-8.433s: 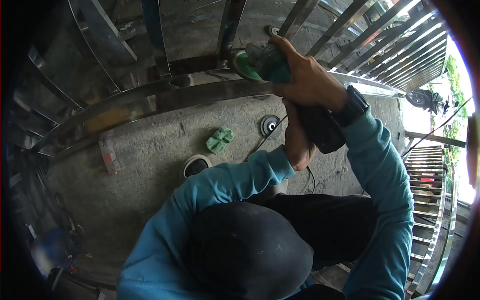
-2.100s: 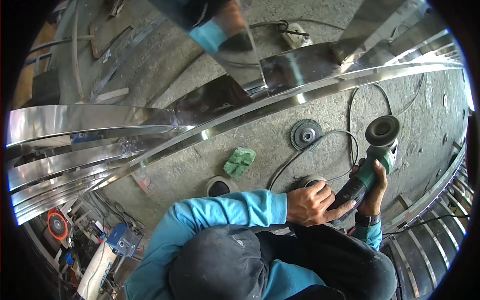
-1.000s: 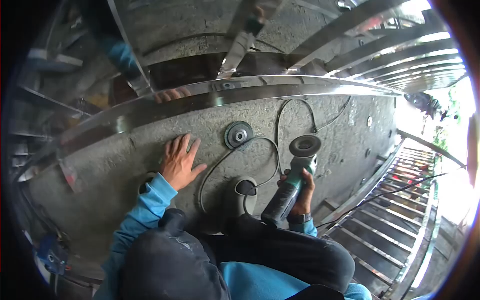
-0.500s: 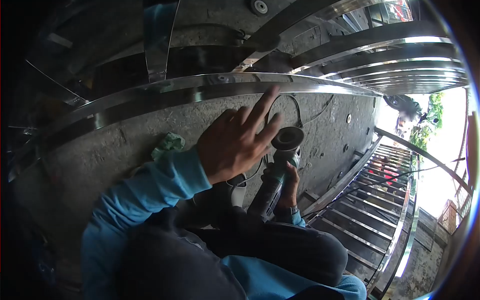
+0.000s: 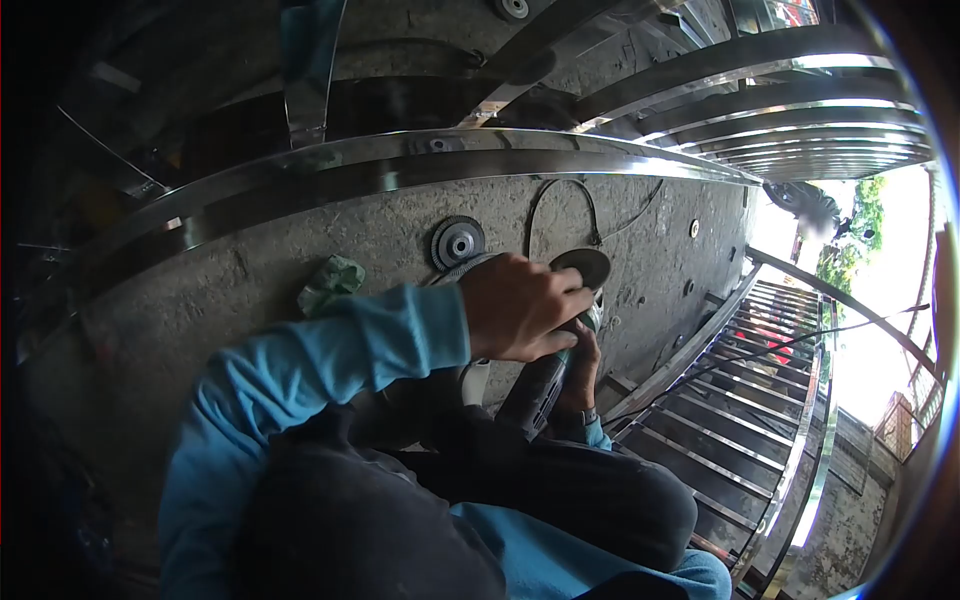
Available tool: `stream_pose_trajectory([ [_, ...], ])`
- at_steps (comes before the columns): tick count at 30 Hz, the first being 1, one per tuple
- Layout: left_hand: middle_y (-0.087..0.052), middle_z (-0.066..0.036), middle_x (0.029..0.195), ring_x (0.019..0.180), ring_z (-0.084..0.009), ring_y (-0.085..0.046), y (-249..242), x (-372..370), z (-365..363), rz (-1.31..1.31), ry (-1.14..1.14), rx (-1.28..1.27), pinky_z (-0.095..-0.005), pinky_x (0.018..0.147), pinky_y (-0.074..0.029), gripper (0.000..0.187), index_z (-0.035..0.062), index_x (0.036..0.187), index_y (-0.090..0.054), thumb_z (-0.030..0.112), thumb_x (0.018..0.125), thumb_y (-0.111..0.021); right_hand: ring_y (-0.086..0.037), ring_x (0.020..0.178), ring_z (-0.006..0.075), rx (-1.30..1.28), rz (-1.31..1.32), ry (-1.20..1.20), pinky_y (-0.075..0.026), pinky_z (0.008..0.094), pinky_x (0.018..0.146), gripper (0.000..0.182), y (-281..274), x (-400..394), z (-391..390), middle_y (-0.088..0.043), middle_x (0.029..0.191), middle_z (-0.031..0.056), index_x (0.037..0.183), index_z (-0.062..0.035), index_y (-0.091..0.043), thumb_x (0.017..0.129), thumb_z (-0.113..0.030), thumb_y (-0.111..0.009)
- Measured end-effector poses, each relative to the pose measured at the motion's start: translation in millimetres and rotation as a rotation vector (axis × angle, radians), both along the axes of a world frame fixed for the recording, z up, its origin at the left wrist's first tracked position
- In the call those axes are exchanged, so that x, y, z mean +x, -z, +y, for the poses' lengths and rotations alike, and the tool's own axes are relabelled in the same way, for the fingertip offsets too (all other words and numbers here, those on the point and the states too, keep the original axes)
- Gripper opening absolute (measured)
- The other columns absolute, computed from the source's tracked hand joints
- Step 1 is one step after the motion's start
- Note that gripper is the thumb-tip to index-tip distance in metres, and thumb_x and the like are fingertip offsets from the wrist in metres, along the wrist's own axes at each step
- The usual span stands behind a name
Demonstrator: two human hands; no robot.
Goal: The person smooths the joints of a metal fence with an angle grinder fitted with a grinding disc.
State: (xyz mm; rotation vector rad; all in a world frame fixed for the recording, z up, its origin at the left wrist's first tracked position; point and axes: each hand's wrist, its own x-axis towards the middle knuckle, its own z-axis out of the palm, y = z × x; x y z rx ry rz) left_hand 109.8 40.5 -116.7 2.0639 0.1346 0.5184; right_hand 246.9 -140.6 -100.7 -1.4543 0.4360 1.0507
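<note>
An angle grinder (image 5: 533,398) with a round disc (image 5: 582,268) at its upper end rests over my lap. My right hand (image 5: 583,365), with a band on the wrist, wraps round the grinder below its head. My left hand (image 5: 525,308) is over the grinder head, just below and left of the disc, back of the hand up. Its fingers are curled together, and what they pinch is hidden. A flap disc (image 5: 458,243) lies on the floor left of the grinder, and a green cloth (image 5: 332,283) lies farther left.
A long shiny metal frame (image 5: 420,170) crosses in front, with barred metal frames (image 5: 800,105) at upper right. Another barred frame (image 5: 715,430) lies at right. A black cable (image 5: 592,205) curves over the concrete floor (image 5: 640,260). A motorcycle (image 5: 800,203) stands in the bright opening.
My left hand has moved right and down to the grinder head, its spread fingers now curled. The flap disc on the floor has come into view. My right hand has hardly moved.
</note>
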Motion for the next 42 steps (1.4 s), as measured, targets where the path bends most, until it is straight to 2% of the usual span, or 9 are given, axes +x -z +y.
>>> stream_pose_trajectory([
  [7,-0.07,-0.011,0.105,0.091,-0.0297,-0.071,79.1,-90.7,-42.0,0.132,-0.36,-0.117,-0.0397,0.081,-0.057,0.032,0.0057,0.104,-0.069,0.029,0.084,-0.079,-0.069,0.079,0.0293,0.094,0.167,-0.109,-0.062,0.0412,0.067,0.048,9.0,18.1,-28.7,-0.065,0.095,0.0142,0.121,-0.0005,-0.055,0.089,-0.034,-0.068],
  [11,-0.049,-0.02,0.143,0.125,-0.0362,-0.053,108.3,-153.2,-46.2,0.536,-0.613,0.155,-0.0465,0.1,-0.047,0.053,0.0054,0.126,-0.062,0.025,0.08,-0.08,-0.069,0.077,0.0295,0.038,0.133,-0.074,-0.063,0.0422,0.065,0.048,-4.8,15.6,-32.0,-0.065,0.094,0.0143,0.119,-0.0001,-0.055,0.089,-0.034,-0.069],
  [14,-0.037,-0.021,0.152,0.125,-0.0374,-0.054,109.5,-178.5,-44.4,0.733,-0.674,0.305,-0.0469,0.099,-0.05,0.069,0.0082,0.142,-0.052,0.031,0.083,-0.079,-0.069,0.076,0.0295,0.011,0.032,-0.091,-0.062,0.041,0.065,0.048,-20.5,6.6,-30.7,-0.066,0.093,0.0153,0.117,0.0006,-0.056,0.089,-0.036,-0.069],
  [21,-0.032,-0.024,0.155,0.125,-0.0444,-0.055,119.8,-173.7,-32.9,0.878,-0.569,-0.077,-0.0507,0.095,-0.052,0.092,0.0139,0.154,-0.033,0.035,0.079,-0.082,-0.069,0.074,0.0276,-0.045,-0.066,-0.121,-0.059,0.0379,0.067,0.04,-60.2,8.8,-57.6,-0.068,0.085,0.0151,0.107,-0.0005,-0.062,0.091,-0.037,-0.067],
  [29,-0.055,-0.027,0.129,0.115,-0.0395,-0.06,138.0,-174.6,0.0,0.716,-0.357,-0.323,-0.046,0.097,-0.05,0.06,0.0082,0.125,-0.056,0.026,0.073,-0.081,-0.069,0.074,0.0258,0.038,-0.411,0.044,-0.057,0.0349,0.067,0.038,-106.0,17.1,-98.7,-0.068,0.084,0.0146,0.103,-0.0007,-0.064,0.093,-0.038,-0.066],
  [31,-0.063,-0.024,0.118,0.112,-0.037,-0.061,89.7,-160.6,17.3,0.733,-0.318,-0.402,-0.0425,0.094,-0.051,0.056,0.0046,0.121,-0.06,0.023,0.071,-0.077,-0.069,0.073,0.0254,0.058,-0.461,0.1,-0.057,0.0348,0.067,0.037,-115.5,25.4,-111.5,-0.068,0.083,0.014,0.102,-0.0007,-0.065,0.093,-0.037,-0.066],
  [34,-0.062,-0.016,0.114,0.098,-0.0304,-0.068,58.6,-148.0,31.9,0.428,-0.057,-1.442,-0.0396,0.085,-0.059,0.065,0.0,0.131,-0.052,0.015,0.069,-0.063,-0.069,0.073,0.0255,0.103,-0.531,0.135,-0.058,0.0348,0.069,0.036,-132.5,45.0,-122.2,-0.069,0.083,0.0138,0.103,-0.0009,-0.065,0.094,-0.036,-0.065],
  [37,-0.061,-0.016,0.11,0.086,-0.0292,-0.07,-22.3,-132.1,36.7,0.337,0.104,-1.699,-0.0425,0.079,-0.061,0.066,0.001,0.132,-0.049,0.011,0.069,-0.062,-0.07,0.076,0.0263,0.15,-0.537,0.075,-0.058,0.0356,0.07,0.036,-161.7,69.0,-121.3,-0.069,0.086,0.0136,0.105,-0.0003,-0.064,0.094,-0.035,-0.065],
  [42,-0.059,-0.013,0.106,0.081,-0.0244,-0.07,-141.0,-127.0,38.1,0.378,0.025,-1.258,-0.0397,0.074,-0.061,0.057,0.0029,0.126,-0.05,0.013,0.074,-0.069,-0.07,0.085,0.0267,0.357,-0.539,-0.068,-0.059,0.0376,0.074,0.035,-189.4,133.3,-97.4,-0.069,0.097,0.0134,0.113,0.0002,-0.062,0.094,-0.029,-0.067],
])
